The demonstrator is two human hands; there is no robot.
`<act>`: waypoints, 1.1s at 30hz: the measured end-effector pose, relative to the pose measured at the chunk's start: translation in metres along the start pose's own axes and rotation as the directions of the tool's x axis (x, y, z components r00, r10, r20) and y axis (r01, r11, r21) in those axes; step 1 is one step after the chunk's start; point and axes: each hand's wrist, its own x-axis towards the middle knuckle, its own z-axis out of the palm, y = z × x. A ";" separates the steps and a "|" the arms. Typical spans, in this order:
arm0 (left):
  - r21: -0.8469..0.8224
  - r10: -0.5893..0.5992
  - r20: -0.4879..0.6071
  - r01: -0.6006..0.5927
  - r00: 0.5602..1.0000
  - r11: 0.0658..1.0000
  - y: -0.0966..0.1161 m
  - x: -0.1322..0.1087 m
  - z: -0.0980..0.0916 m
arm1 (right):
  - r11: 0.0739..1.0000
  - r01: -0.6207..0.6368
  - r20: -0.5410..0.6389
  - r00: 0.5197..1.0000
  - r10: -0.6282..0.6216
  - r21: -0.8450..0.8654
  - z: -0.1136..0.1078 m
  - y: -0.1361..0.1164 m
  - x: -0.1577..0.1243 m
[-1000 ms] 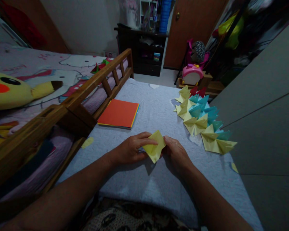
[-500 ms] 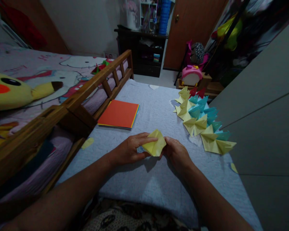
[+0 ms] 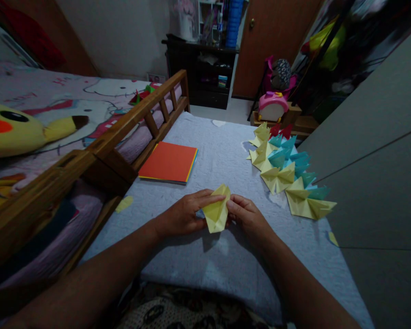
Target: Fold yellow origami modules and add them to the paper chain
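Note:
A partly folded piece of yellow origami paper [image 3: 216, 214] is held between both hands, just above the pale cloth-covered surface. My left hand [image 3: 187, 211] grips its left side, one finger lying across the front and the thumb low behind it. On the right edge, my right hand [image 3: 244, 211] pinches the paper between thumb and fingers. Some fingertips of both hands are hidden behind the paper. Beyond my left hand lies a stack of square coloured paper [image 3: 169, 162] with an orange-red sheet on top.
Yellow folded paper pieces [image 3: 277, 177] and teal ones [image 3: 287, 151] stand in rows at the right, with red ones [image 3: 285, 131] at the far end. A wooden bed rail [image 3: 137, 116] runs along the left, with a yellow plush toy [image 3: 17, 130] behind it. A pale cabinet [image 3: 380, 183] borders the right.
The yellow paper has turned and narrowed, its lower point now reaching further down. My right thumb has come over onto the paper's front edge. My left hand stays nearly in place.

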 end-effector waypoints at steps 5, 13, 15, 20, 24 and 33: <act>-0.034 -0.004 0.001 0.004 1.000 0.999 0.002 0.000 0.000 | 0.996 0.022 -0.013 1.000 -0.023 -0.091 0.002 -0.007 -0.002; -0.042 -0.012 0.002 0.012 1.000 0.999 0.003 0.001 0.000 | 0.989 0.025 -0.013 1.000 -0.027 -0.149 0.004 -0.010 -0.002; -0.052 0.002 -0.001 -0.002 1.000 0.999 0.001 0.001 0.000 | 0.985 0.032 0.006 1.000 -0.031 -0.172 0.004 -0.009 -0.001; -0.059 0.008 -0.005 -0.008 1.000 0.998 -0.002 -0.001 0.001 | 0.971 0.062 0.036 0.998 -0.055 -0.231 0.004 -0.008 -0.001; -0.068 -0.006 0.002 0.006 1.000 0.998 -0.001 -0.001 0.001 | 0.962 0.069 0.015 0.998 -0.067 -0.264 0.003 -0.003 -0.001; -0.064 -0.011 0.010 0.011 1.000 0.998 0.000 0.001 -0.001 | 0.971 0.103 0.017 0.995 -0.101 -0.216 0.003 -0.004 -0.004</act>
